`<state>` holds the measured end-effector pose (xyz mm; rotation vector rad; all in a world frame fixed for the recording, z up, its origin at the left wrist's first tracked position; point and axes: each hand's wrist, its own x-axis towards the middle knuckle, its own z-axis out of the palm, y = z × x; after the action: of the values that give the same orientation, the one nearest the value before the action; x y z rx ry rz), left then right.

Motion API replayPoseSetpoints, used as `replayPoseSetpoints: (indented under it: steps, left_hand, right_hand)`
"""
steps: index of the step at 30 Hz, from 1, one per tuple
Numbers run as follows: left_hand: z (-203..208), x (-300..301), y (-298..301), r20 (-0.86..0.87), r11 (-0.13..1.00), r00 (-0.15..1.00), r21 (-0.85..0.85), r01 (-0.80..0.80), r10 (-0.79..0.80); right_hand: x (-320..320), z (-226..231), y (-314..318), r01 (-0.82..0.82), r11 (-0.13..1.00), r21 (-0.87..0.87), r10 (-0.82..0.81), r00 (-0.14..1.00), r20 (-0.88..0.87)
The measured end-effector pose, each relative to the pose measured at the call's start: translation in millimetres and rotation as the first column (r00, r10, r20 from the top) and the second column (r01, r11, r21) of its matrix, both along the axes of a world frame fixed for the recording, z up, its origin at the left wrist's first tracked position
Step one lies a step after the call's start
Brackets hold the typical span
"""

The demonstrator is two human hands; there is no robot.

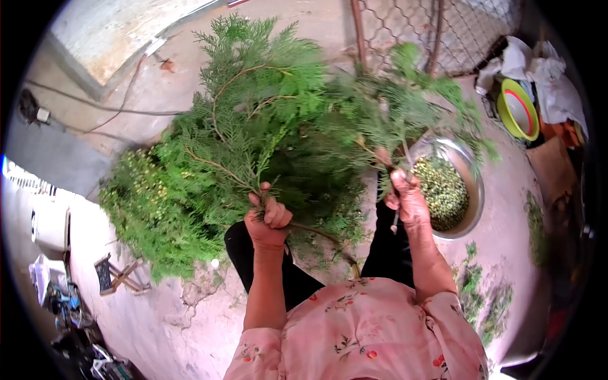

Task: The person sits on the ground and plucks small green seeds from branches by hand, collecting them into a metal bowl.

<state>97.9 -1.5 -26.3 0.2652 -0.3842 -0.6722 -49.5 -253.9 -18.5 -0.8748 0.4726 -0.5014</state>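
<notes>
Evergreen branches (259, 95) are held up in the upper middle of the frame, one grasped in each hand. The left branch (228, 168) is clenched by its stem in the left hand (269, 218), near the centre, with the fingers curled around it; its forked brown twigs are spread toward the upper left. The right branch (405, 114) is gripped by its stem in the right hand (410, 196), right of centre, and its sprays, partly blurred, are fanned toward the upper right. Beneath and beyond both, a large pile of greenery (152, 209) is heaped from the left toward the middle, dotted with pale cones on its left side. A bare brown stem (323, 234) is seen between the knees, which are covered by black trousers (387, 244). Just beside the right hand, a metal basin (476, 202) is partly filled with small green cones (443, 196). Loose sprigs (487, 294) are strewn on the floor (158, 329) at the lower right. Farther out, a yellow-green basin (531, 130) is placed near white sacks (551, 82) at the upper right, wire mesh (468, 31) is framed at the top, and a small stool (117, 275) is set at the lower left.
</notes>
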Motion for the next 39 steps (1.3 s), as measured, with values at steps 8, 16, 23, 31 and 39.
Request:
replayPoseSetpoints:
  steps: [8, 16, 23, 31, 39]
  left_hand:
    - [35.3, -25.2, -31.4, -0.055, 0.940, 0.981, 0.301, -0.163, 0.188]
    - [39.6, -50.9, -78.1, 0.144, 0.752, 0.945, 0.575, -0.323, 0.295]
    - [14.5, -51.4, -84.1, 0.382, 0.842, 0.916, 0.447, -0.301, 0.124]
    - [-11.9, -29.0, -67.3, -0.163, 0.886, 0.986, 0.453, 0.101, -0.029]
    - [-49.9, -40.5, -86.1, -0.043, 0.780, 0.986, 0.606, 0.155, -0.163]
  right_hand:
    - [-0.1, 12.3, 4.7, -0.078, 0.995, -0.054, 0.079, 0.997, 0.008]
    - [0.3, 8.5, 24.5, -0.047, 0.707, -0.706, -0.106, 0.980, -0.171]
    - [-6.2, 33.7, 77.7, -0.338, 0.013, -0.941, -0.253, 0.910, -0.330]
    - [-0.8, 30.0, 80.0, -0.330, 0.108, -0.938, -0.152, 0.927, -0.344]
    - [-42.1, 15.8, 63.8, -0.428, 0.826, -0.366, 0.141, 0.786, -0.602]
